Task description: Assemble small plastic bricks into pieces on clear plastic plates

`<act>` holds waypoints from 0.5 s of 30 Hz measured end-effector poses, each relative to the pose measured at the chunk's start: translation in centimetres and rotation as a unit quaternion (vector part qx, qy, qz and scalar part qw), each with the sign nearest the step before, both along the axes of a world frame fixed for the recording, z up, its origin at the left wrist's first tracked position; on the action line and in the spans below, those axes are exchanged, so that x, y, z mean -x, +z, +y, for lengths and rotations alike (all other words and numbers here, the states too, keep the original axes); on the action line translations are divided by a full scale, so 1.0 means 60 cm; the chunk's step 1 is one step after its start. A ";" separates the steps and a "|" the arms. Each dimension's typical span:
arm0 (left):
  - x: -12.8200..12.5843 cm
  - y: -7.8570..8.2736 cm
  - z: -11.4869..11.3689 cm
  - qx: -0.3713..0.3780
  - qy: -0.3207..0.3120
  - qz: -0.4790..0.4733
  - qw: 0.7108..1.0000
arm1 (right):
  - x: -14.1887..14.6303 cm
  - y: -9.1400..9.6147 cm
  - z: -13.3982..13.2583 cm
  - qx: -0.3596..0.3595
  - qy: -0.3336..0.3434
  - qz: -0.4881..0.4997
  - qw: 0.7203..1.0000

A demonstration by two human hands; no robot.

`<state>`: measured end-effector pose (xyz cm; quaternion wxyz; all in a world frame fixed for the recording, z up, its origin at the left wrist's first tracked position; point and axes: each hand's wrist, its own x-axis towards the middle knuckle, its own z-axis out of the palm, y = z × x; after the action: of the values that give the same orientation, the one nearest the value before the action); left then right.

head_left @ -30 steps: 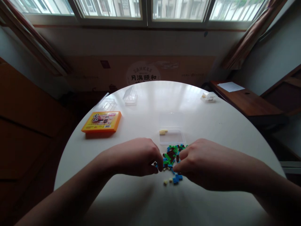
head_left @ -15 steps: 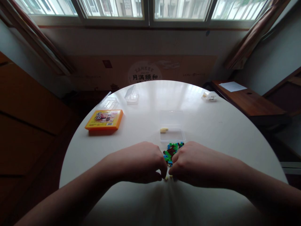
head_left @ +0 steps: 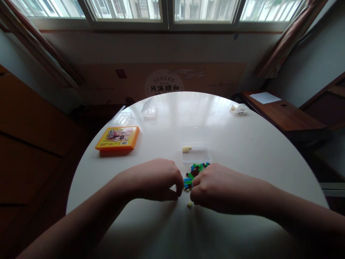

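A pile of small green, blue and brown building bricks (head_left: 198, 167) lies on the white round table (head_left: 167, 230), partly hidden behind my right hand (head_left: 215, 187). That hand has its fingers curled together at the pile's near right side; what is in them, if anything, is hidden. Just in front of its fingertips sits a tiny pale yellow brick (head_left: 189, 204). My left hand (head_left: 159, 180) is left of the pile, thumb and forefinger pinched together low over the table. Anything between those fingertips is too small to make out.
Behind the pile stands an open clear plastic box (head_left: 198, 160) with yellow bricks (head_left: 186, 149) in its left part. An orange-yellow box (head_left: 118, 138) is at left. Farther back are clear cases (head_left: 149, 112) and a small plastic bag (head_left: 239, 109). A wooden desk (head_left: 288, 115) stands at right.
My left hand has drawn back up and to the left, away from the yellow pieces and my right hand. The right hand has stayed nearly in place. The view has shifted slightly.
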<state>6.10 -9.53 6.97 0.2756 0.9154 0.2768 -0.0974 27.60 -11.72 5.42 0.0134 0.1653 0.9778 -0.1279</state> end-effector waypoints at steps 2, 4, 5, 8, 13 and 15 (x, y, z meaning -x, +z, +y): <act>0.002 -0.001 0.003 0.003 0.003 -0.003 1.000 | -0.009 0.011 0.009 0.018 -0.010 0.029 0.999; 0.001 0.000 0.001 0.002 0.000 -0.009 1.000 | -0.021 0.019 0.025 0.026 -0.043 0.067 0.996; 0.000 0.001 -0.001 0.000 -0.001 -0.014 1.000 | -0.029 0.022 0.035 0.022 -0.066 0.088 0.994; -0.006 0.005 -0.012 -0.012 -0.004 -0.030 0.999 | -0.053 0.021 0.067 -0.038 -0.155 0.139 0.977; -0.020 0.010 -0.027 -0.027 -0.025 -0.032 0.999 | -0.078 0.011 0.098 -0.143 -0.247 0.130 0.950; -0.024 0.007 -0.029 -0.034 -0.036 -0.043 0.998 | -0.077 0.007 0.098 -0.138 -0.256 0.133 0.947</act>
<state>7.56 -11.26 7.42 0.2518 0.9370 0.2349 -0.0582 32.25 -5.82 5.85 -0.1728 0.3918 0.9036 -0.0112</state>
